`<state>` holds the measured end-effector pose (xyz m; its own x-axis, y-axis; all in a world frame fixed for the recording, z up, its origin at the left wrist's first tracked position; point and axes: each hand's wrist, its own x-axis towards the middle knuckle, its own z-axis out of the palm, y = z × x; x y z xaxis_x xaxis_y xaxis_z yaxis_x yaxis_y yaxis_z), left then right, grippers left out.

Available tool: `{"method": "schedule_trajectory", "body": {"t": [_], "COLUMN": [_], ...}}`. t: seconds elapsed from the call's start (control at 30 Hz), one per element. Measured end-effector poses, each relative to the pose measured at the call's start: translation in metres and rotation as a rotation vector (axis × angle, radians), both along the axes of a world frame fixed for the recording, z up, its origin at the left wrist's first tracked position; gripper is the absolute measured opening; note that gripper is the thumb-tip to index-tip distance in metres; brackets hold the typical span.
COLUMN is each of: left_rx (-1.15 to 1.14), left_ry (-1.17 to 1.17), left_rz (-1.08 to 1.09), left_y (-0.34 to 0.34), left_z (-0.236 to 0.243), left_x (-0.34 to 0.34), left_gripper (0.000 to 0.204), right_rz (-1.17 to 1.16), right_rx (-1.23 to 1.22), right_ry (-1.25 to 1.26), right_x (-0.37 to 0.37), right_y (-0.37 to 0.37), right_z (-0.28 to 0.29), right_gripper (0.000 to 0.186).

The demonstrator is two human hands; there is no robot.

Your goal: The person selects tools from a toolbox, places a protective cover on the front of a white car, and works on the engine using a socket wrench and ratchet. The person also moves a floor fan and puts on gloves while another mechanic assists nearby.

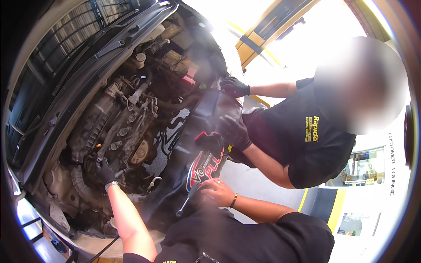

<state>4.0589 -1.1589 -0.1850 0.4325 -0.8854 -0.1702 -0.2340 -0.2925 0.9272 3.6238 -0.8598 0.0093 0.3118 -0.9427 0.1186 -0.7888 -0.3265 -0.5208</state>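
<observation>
My left hand (105,172), in a black glove with a metal watch at the wrist, reaches into the engine bay. Its fingers are bent close around a spot beside the engine (125,127); what they hold is hidden among dark parts. Bare and with a beaded bracelet on its wrist, my right hand (217,193) rests over the dark fender cover (169,190) at the car's front. It is closed on a ratchet wrench (186,205), whose shaft and round head point down and left across the cover.
A co-worker in a dark shirt (302,127) leans in from the right, with gloved hands (236,87) on the cover's far part. The windshield and wipers (109,49) lie at left. A yellow lift post (263,33) stands behind. A red-capped part (189,77) sits at the bay's far side.
</observation>
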Motion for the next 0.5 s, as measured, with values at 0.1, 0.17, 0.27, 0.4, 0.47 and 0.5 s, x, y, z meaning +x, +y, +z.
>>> {"method": "schedule_trajectory", "body": {"t": [0.1,0.17,0.27,0.4,0.47,0.5], "left_rx": [-0.015,-0.104,-0.239,-0.206,-0.047,-0.219], "left_ry": [-0.171,-0.412,-1.136,-0.911,-0.345,-0.541], "left_rz": [0.008,0.01,-0.167,0.053,0.287,0.423], "left_y": [0.002,0.005,0.018,0.005,0.022,0.031], "left_z": [-0.003,-0.038,0.052,0.075,0.089,0.07], "left_x": [-0.004,0.026,-0.039,-0.064,-0.061,-0.064], "left_gripper": [0.035,0.041,0.06,0.031,0.058,0.071], "right_rz": [0.007,0.066,0.008,-0.012,0.002,0.01], "right_rx": [0.01,-0.004,0.013,-0.034,-0.023,-0.021], "right_ry": [0.005,-0.008,-0.033,-0.089,-0.158,-0.152], "right_x": [-0.006,-0.002,0.002,0.02,0.026,0.035], "right_y": [-0.011,-0.036,-0.032,-0.041,-0.048,-0.052], "right_z": [0.003,0.007,-0.004,-0.01,-0.032,-0.03], "right_gripper": [0.024,0.025,0.027,0.03,0.026,0.024]}}
